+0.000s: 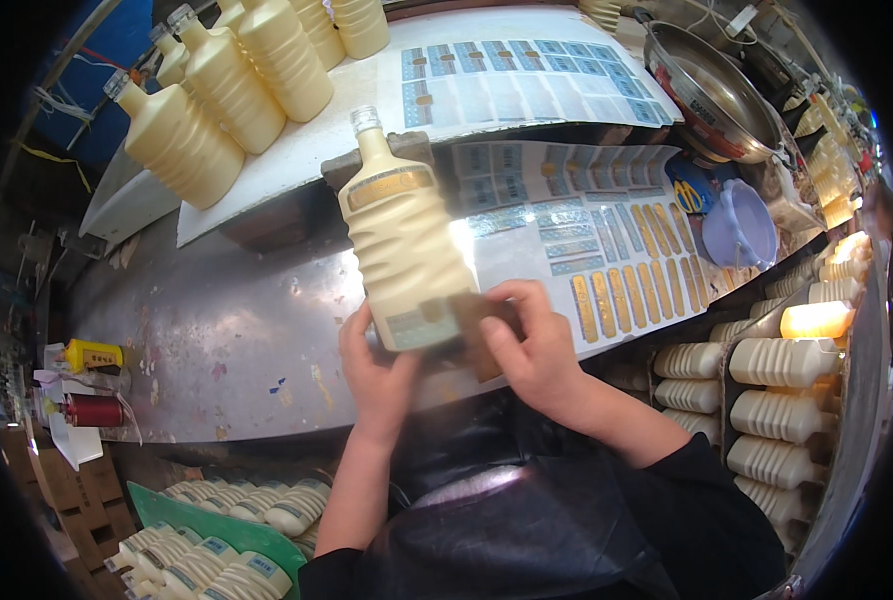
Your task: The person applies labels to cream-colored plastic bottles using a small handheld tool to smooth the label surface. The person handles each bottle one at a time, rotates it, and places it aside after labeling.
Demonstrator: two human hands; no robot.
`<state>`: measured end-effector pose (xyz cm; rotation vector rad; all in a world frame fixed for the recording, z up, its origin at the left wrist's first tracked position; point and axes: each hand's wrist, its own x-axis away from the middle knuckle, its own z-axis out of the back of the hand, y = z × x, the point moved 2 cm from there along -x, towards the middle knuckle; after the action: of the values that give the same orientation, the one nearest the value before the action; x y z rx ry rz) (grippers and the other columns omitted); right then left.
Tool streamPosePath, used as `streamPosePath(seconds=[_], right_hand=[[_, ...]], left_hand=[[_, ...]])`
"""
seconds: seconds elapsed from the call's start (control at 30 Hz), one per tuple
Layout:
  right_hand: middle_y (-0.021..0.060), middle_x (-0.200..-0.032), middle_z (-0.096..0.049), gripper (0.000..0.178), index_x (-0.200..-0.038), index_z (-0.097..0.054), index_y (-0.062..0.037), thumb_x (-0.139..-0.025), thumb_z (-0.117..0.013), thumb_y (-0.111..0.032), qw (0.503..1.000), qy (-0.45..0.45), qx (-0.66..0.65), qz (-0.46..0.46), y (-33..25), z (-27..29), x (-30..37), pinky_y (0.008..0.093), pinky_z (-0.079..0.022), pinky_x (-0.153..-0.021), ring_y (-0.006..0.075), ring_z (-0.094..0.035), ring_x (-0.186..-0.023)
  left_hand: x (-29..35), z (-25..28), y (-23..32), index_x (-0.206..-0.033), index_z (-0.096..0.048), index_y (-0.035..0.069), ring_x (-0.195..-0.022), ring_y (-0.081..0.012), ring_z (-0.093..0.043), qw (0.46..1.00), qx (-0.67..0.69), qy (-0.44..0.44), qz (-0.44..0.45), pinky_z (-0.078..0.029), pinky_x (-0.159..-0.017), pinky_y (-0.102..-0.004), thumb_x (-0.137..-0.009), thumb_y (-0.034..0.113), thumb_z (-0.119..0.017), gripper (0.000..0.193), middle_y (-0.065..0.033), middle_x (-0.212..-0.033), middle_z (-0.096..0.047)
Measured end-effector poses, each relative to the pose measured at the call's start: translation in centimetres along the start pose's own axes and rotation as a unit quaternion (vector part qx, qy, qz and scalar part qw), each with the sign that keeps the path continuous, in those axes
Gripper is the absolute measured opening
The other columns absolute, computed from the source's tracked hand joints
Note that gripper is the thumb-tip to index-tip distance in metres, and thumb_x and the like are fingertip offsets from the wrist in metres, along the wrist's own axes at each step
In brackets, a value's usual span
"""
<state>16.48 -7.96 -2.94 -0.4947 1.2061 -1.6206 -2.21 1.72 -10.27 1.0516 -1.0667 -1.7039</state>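
Gripping a ribbed cream bottle [402, 245] just off centre toward 11 o'clock, over the worktop [207, 320].
Clamped at the base, at 7 o'clock, by the fingers of the left hand [379, 368]; closed, at 4, on a blurred dark pad [475, 328] in the right hand [535, 350]. Seemingly almost finished: already bearing gold label [392, 187] and pale label [412, 328]. Left over at 3: gold strips [602, 305].

One held bottle [402, 235], one lilac bucket [745, 225], one pan [727, 90].
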Motion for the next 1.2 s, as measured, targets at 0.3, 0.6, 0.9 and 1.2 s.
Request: streamPosePath(seconds=[0.3,0.6,0.9,1.2], right_hand=[[0.0143,-0.107,-0.067,0.026,-0.124,-0.057,-0.0035,-0.099,-0.060,-0.005,1.000,-0.004,0.002,0.029,2.0,1.3,-2.2,0.0337,-0.052,-0.086,0.0274,-0.068,-0.098],[0.0115,-0.102,-0.066,0.028,-0.117,-0.061,-0.0015,-0.091,-0.068,0.006,0.986,0.128,-0.011,0.106,3.3,-0.9,-3.4,0.0303,-0.053,-0.081,0.0216,-0.067,-0.089],[0.0132,-0.097,-0.075,0.038,-0.101,-0.071,-0.0030,-0.065,-0.079,0.008,0.933,0.066,0.096,0.340,-2.3,-0.5,-0.4,0.0367,-0.060,-0.074,0.0301,-0.074,-0.086],[0.0121,-0.097,-0.069,0.025,-0.095,-0.067,0.0011,-0.071,-0.070,-0.006,0.872,-0.002,0.222,0.436,-7.5,-0.6,-1.6,0.0362,-0.057,-0.076,0.0254,-0.069,-0.088]], left_hand=[[-0.2,0.0,-0.1,-0.137,-0.054,0.001,-0.123,-0.0323,-0.055,1.000,0.007,0.015,0.000,-0.043,-0.106,-0.0430,-0.078,0.018,-0.084,0.068,-0.0172,-0.131,-0.057],[-0.4,0.0,0.2,-0.137,-0.055,0.001,-0.121,-0.0313,-0.056,1.000,0.004,0.017,-0.017,-0.044,-0.104,-0.0411,-0.079,0.017,-0.084,0.067,-0.0162,-0.130,-0.058],[-0.3,0.6,2.0,-0.137,-0.056,0.001,-0.127,-0.0278,-0.054,0.996,-0.081,0.007,-0.047,-0.040,-0.111,-0.0390,-0.079,0.009,-0.082,0.064,-0.0132,-0.133,-0.057],[-0.4,-0.4,3.7,-0.129,-0.062,0.008,-0.114,-0.0308,-0.057,0.970,-0.171,0.086,-0.150,-0.037,-0.105,-0.0439,-0.074,0.020,-0.083,0.061,-0.0101,-0.117,-0.064]])
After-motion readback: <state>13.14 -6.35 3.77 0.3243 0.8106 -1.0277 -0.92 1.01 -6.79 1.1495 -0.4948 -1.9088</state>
